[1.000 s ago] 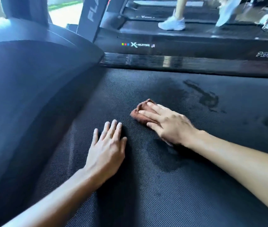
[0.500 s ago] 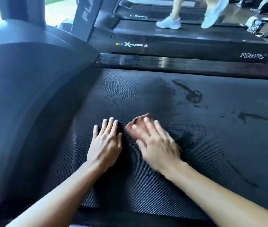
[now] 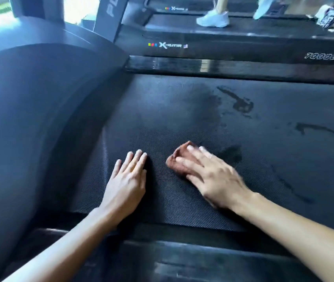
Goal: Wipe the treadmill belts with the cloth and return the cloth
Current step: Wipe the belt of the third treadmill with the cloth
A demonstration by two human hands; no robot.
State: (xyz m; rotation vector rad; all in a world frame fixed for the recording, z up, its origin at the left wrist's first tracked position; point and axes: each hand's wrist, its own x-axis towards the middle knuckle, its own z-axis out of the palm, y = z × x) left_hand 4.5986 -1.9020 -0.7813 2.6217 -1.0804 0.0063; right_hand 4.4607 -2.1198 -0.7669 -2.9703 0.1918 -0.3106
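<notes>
The treadmill belt (image 3: 182, 110) is showing damp streaks (image 3: 241, 102) farther along, so the wiping looks partly done and the return has not begun. The left hand (image 3: 127, 180) is resting flat, fingers (image 3: 136, 161) together. The right hand (image 3: 213, 176) is pressing the brown cloth (image 3: 179, 159) onto the belt with straight fingers.

Wet-streaked treadmill belt (image 3: 162, 119) carries a brown cloth (image 3: 180, 152).
</notes>
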